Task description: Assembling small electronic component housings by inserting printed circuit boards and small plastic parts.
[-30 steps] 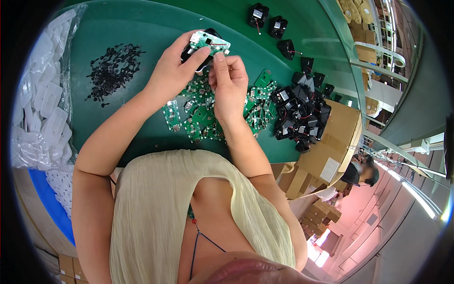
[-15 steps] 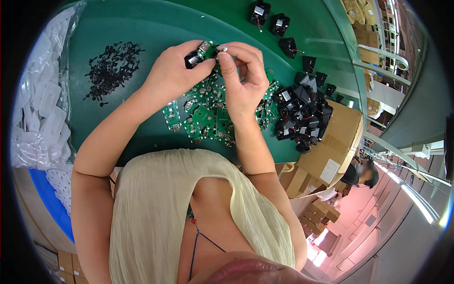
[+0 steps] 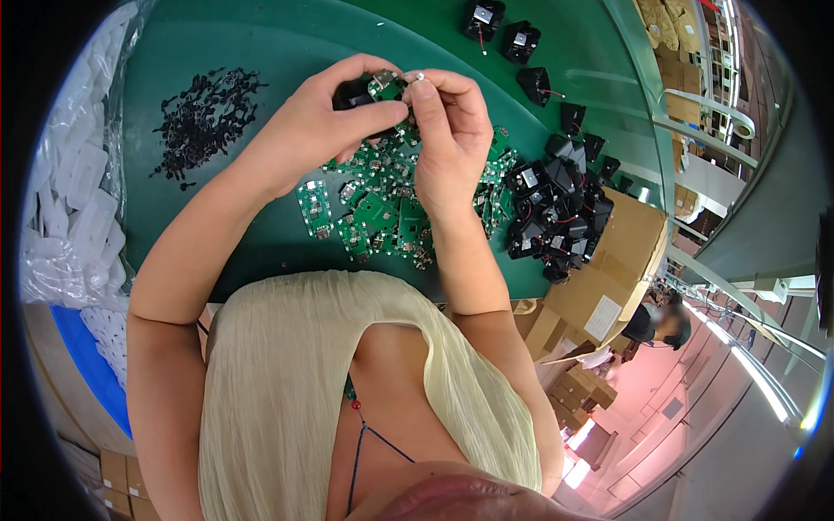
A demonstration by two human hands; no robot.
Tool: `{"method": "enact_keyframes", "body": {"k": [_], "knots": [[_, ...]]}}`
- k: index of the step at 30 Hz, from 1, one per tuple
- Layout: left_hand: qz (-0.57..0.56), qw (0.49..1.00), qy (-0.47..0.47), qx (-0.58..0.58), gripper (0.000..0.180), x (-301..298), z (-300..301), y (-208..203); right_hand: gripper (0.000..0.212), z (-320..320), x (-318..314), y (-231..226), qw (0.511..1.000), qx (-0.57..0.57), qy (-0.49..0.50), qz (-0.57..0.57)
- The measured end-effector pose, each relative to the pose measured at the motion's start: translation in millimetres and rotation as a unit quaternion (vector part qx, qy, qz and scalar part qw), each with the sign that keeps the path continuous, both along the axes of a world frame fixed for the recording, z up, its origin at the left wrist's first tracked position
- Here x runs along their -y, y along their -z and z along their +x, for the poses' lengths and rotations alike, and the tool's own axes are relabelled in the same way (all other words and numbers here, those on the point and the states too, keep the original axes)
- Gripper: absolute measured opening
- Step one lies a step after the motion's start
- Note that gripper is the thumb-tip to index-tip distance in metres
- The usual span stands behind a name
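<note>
My left hand is wrapped round a black plastic housing, with a small green circuit board at its opening. Close beside it, my right hand pinches a tiny white connector between thumb and forefinger. Whether its wire runs into the housing is hidden by the fingers. Below both hands, loose green circuit boards lie in a heap on the green table. To the right is a pile of black housings with red wires.
Small black parts lie scattered at the left. A clear bag of whitish plastic pieces lines the left edge, above a blue bin. More housings stand at the far right, a cardboard box nearer. Another person is in the background.
Both hands have shifted slightly up, still close together. The left thumb now reaches further right across the housing. The right hand keeps its pinch on the white connector.
</note>
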State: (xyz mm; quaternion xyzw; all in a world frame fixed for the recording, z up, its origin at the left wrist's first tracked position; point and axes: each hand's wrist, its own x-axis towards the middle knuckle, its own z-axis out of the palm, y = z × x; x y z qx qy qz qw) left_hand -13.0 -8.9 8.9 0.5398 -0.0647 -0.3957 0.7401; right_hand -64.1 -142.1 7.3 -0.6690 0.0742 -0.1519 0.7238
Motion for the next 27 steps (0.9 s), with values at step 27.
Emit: {"method": "enact_keyframes", "body": {"k": [27], "knots": [[0.142, 0.963, -0.049, 0.222, 0.035, -10, 11, 15, 0.025, 30, 32, -32, 0.718, 0.211, -0.163, -0.643]]}}
